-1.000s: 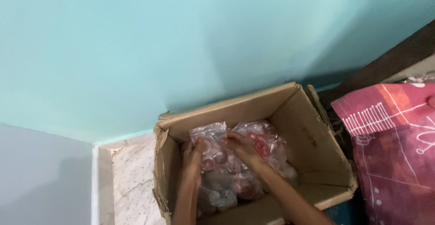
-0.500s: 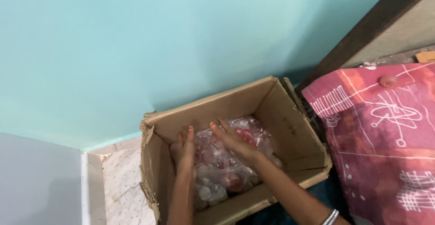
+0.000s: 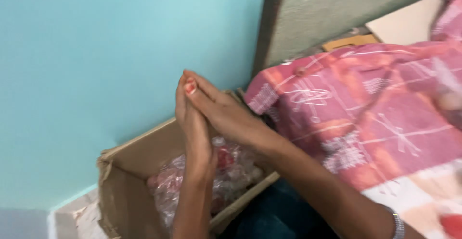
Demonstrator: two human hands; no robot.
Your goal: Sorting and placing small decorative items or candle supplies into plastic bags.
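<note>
The person's left hand [image 3: 191, 123] and right hand [image 3: 224, 111] are pressed together palm to palm above the open cardboard box [image 3: 127, 171], fingers stretched out straight and holding nothing. One nail near the fingertips shows orange-red polish. A thin silvery bangle [image 3: 397, 223] circles the right wrist at the lower edge of the view.

The box is plain brown corrugated card, worn and soft, with a ragged, torn rim along its left wall and a bent flap. It stands on pale marbled stone floor [image 3: 82, 219] in the corner, against a smooth turquoise painted wall [image 3: 96, 51]. Inside lie clear crinkled plastic bags [image 3: 231, 169] filled with small round pieces, some red, some whitish; the picture is too blurred to tell what they are. The bags sit directly below the joined hands, not touching them.

To the right, a pink and red cloth [image 3: 365, 118] printed with thin white line patterns is spread just beside the box. Behind it rises a dull grey-green panel [image 3: 337, 12] with a dark edge.
</note>
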